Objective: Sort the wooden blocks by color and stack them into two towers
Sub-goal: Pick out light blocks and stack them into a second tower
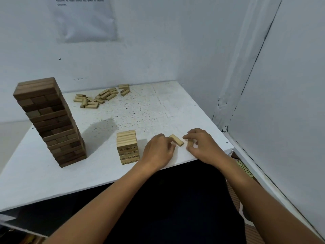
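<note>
Wooden blocks are sitting in three groups on the white counter (52, 182) as I am looking down from my head camera. Dark brown blocks are standing stacked as a tall dark tower (51, 122) on the left side of the counter, leaning a little and reaching well above everything else. Pale blocks are forming a short light tower (128, 147) near the front edge, close to the middle, with printed numbers showing on the block ends facing me. More pale blocks are lying as a loose pile (102, 97) far back on the counter, near the wall, well apart from both towers. My left hand (159, 151) is resting just to the right of the light tower, its fingers curling toward a single pale block (176, 140) that is lying flat and angled between my two hands; the fingertips are touching its near end. My right hand (202, 145) is lying on the counter beside that block, its fingers pinching a second small pale block (190, 143) standing on end. A printed paper sheet (82, 18) is hanging on the wall behind the counter.
</note>
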The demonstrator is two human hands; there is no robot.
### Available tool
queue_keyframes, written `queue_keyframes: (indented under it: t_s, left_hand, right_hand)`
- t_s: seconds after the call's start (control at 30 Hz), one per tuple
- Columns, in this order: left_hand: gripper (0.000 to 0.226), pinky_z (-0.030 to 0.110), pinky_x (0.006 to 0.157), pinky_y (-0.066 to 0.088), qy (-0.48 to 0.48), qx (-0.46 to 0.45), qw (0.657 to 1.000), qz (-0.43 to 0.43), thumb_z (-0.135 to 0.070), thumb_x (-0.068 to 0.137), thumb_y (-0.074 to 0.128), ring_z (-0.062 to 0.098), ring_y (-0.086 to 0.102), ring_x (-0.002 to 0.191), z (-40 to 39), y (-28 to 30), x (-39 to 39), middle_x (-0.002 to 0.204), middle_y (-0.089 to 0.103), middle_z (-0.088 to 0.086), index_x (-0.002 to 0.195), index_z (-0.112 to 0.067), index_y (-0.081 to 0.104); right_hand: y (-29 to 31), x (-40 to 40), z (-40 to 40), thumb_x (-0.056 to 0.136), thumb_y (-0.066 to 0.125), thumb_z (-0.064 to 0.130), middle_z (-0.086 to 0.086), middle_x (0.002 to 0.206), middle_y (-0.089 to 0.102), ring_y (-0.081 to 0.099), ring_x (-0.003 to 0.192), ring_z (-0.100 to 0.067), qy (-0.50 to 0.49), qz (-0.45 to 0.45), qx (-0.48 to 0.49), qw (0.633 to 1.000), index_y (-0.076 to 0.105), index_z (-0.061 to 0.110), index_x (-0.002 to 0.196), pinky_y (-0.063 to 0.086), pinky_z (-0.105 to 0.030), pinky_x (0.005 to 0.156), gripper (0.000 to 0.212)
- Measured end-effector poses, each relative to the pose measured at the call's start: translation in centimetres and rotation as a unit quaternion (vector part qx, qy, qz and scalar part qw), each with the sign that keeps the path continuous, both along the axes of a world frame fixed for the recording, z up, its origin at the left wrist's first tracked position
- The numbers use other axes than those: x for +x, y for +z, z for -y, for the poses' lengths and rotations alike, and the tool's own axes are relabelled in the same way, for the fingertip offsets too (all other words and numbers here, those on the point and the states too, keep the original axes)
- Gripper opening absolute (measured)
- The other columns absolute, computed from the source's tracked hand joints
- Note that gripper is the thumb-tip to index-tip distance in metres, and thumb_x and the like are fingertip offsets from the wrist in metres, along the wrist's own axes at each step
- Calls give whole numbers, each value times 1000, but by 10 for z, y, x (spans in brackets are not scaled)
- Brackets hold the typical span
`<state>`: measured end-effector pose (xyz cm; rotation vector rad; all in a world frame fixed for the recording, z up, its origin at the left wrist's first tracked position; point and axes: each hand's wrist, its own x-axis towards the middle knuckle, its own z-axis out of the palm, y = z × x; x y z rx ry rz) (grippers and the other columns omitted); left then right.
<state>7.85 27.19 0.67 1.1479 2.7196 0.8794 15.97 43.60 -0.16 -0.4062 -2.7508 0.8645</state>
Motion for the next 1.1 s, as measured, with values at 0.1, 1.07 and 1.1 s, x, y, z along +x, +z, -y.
queue_keyframes:
  t_s: [0.1,1.07,1.1]
  left_hand:
    - [33,25,59,34,5,55,998,39,-19,93,55,10,51,58,2,0,-3,59,57,-3,61,-28,53]
    - [47,39,93,42,-58,38,997,-38,-44,81,60,20,48,110,3,-21,-11,116,60,1,115,-13,69]
    - [47,40,94,42,-65,46,997,-24,-44,81,62,20,49,111,2,-22,-12,116,60,1,115,-13,69]
  right_hand:
    - [1,0,-4,83,66,5,-5,131,53,49,122,-20,8,-18,-25,999,67,16,120,41,-31,101,38]
    - [-8,11,-14,79,68,1,12,139,47,39,128,6,76,-20,-110,991,60,31,127,23,-1,104,57]
    - [-7,12,-14,80,68,1,12,136,50,42,126,4,74,-18,-112,991,60,31,126,26,-5,106,55]
